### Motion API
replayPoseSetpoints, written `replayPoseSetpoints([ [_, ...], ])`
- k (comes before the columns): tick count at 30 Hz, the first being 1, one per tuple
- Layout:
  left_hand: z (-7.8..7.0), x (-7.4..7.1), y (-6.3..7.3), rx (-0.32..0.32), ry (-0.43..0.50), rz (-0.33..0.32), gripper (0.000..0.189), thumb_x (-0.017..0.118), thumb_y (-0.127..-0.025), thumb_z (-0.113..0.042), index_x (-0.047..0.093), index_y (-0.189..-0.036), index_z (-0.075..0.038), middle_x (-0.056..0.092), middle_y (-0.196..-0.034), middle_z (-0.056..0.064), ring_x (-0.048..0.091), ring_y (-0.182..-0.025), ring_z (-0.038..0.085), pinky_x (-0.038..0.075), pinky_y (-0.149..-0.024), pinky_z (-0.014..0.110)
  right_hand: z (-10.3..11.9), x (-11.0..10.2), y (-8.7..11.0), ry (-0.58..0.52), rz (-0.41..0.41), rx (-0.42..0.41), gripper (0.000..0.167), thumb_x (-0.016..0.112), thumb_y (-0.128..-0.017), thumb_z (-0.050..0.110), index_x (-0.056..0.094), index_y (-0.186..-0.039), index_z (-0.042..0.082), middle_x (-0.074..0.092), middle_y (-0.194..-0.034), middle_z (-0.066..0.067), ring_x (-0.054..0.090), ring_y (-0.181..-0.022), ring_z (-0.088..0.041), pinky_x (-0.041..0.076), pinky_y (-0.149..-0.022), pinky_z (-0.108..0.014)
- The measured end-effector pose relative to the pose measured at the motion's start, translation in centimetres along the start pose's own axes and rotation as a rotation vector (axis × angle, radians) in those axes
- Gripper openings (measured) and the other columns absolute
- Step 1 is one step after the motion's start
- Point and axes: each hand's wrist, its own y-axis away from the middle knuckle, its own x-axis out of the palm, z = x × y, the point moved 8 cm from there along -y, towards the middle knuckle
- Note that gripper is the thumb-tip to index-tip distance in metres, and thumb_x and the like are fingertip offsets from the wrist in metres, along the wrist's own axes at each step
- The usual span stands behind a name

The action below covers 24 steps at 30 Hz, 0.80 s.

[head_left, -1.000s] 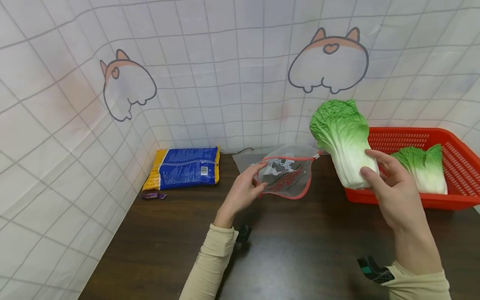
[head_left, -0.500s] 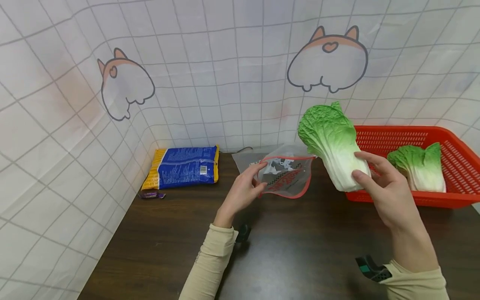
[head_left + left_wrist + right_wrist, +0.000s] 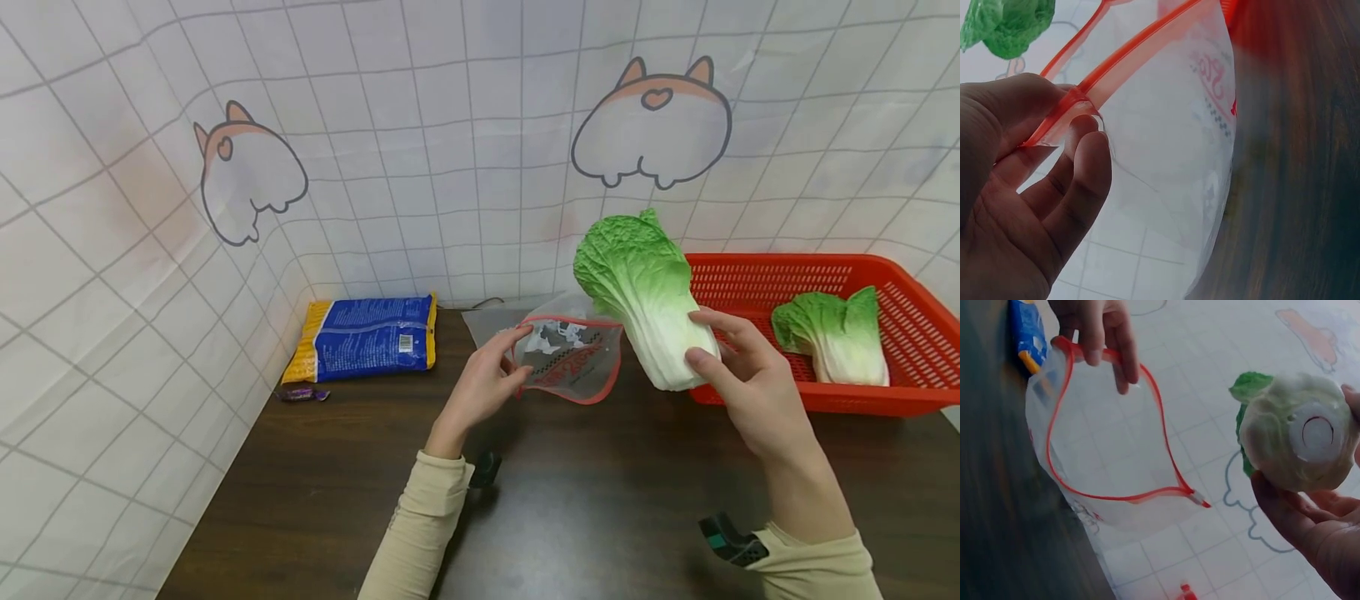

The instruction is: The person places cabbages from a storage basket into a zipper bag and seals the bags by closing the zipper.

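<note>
My left hand point(image 3: 483, 379) pinches the red-edged rim of a clear zip bag point(image 3: 573, 367) at its left end. In the right wrist view the mouth of the bag point(image 3: 1110, 431) gapes wide, with a slider at one end of the red zip. A napa cabbage point(image 3: 645, 300), green leaves up and white base down, is gripped near its base by my right hand point(image 3: 750, 383). It tilts left beside the bag's right edge, and its base point(image 3: 1300, 434) faces the right wrist camera. In the left wrist view the cabbage's leaves point(image 3: 1013, 25) show beyond the bag's rim.
A red plastic basket point(image 3: 825, 400) stands at the right with a second napa cabbage point(image 3: 843, 337) in it. At the back left lie a blue and yellow packet point(image 3: 371, 333) and a small purple wrapper point(image 3: 302, 394). A white grid-patterned cloth point(image 3: 450, 167) encloses the dark table point(image 3: 570, 500).
My right hand has carried the cabbage left and slightly down, from in front of the basket's edge toward the bag. The left hand has stayed in place on the bag's rim.
</note>
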Motion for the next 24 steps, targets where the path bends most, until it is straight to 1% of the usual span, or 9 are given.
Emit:
replayPoseSetpoints([
  [3,-0.1,-0.1,0.1,-0.008,0.011,0.004,0.055,0.070,-0.090,-0.009,0.052,-0.142,-0.012,0.057,-0.131,0.007,0.058,-0.070,0.009,0.049,-0.060,0.025,0.0,0.5,0.1,0.012,0.016,-0.006,0.044,0.057,-0.094,-0.005,0.052,-0.137,0.003,0.050,-0.134,-0.006,0.061,-0.098,-0.014,0.052,-0.076,-0.017],
  [5,-0.1,-0.2,0.1,-0.013,0.018,0.005,0.055,0.070,-0.090,-0.010,0.051,-0.142,-0.012,0.056,-0.132,0.006,0.058,-0.071,0.010,0.049,-0.060,0.025,-0.1,0.9,0.1,0.014,0.028,-0.006,0.044,0.057,-0.094,-0.006,0.052,-0.137,0.003,0.049,-0.136,-0.006,0.061,-0.098,-0.014,0.052,-0.076,-0.018],
  [9,0.2,-0.3,0.1,-0.024,0.045,0.000,0.055,0.070,-0.090,-0.010,0.052,-0.142,-0.011,0.056,-0.133,0.005,0.058,-0.071,0.009,0.049,-0.058,0.025,-0.4,1.4,0.0,0.051,0.051,-0.001,0.044,0.058,-0.094,-0.005,0.052,-0.136,0.003,0.047,-0.140,-0.004,0.060,-0.100,-0.015,0.052,-0.077,-0.018],
  [13,0.4,-0.4,0.2,-0.031,0.093,-0.010,0.054,0.069,-0.091,-0.010,0.052,-0.142,-0.008,0.056,-0.134,0.004,0.058,-0.070,0.010,0.049,-0.056,0.025,-0.5,1.7,0.0,0.089,0.069,0.000,0.043,0.058,-0.094,-0.003,0.052,-0.137,0.004,0.049,-0.137,-0.004,0.060,-0.099,-0.016,0.051,-0.076,-0.019],
  [18,0.4,-0.5,0.2,-0.049,0.130,-0.014,0.055,0.069,-0.091,-0.009,0.051,-0.142,-0.010,0.056,-0.135,0.002,0.058,-0.069,0.011,0.048,-0.055,0.026,-0.6,1.9,0.1,0.156,0.095,-0.009,0.044,0.059,-0.094,-0.001,0.052,-0.137,0.006,0.052,-0.131,-0.003,0.061,-0.094,-0.017,0.052,-0.074,-0.020],
  [21,0.5,-0.6,0.3,-0.068,0.149,-0.009,0.056,0.069,-0.091,-0.010,0.050,-0.144,-0.013,0.055,-0.137,0.000,0.058,-0.069,0.010,0.047,-0.055,0.026,-0.8,2.2,0.2,0.166,0.135,-0.020,0.043,0.059,-0.094,-0.003,0.053,-0.136,0.005,0.050,-0.134,-0.001,0.061,-0.096,-0.016,0.052,-0.075,-0.020],
  [24,0.6,-0.6,0.3,-0.079,0.169,-0.008,0.057,0.068,-0.092,-0.010,0.048,-0.145,-0.015,0.053,-0.141,-0.001,0.058,-0.070,0.011,0.047,-0.054,0.026,-1.0,2.5,0.2,0.136,0.194,-0.045,0.043,0.057,-0.093,-0.007,0.053,-0.134,0.003,0.050,-0.138,0.000,0.059,-0.103,-0.014,0.051,-0.077,-0.020],
])
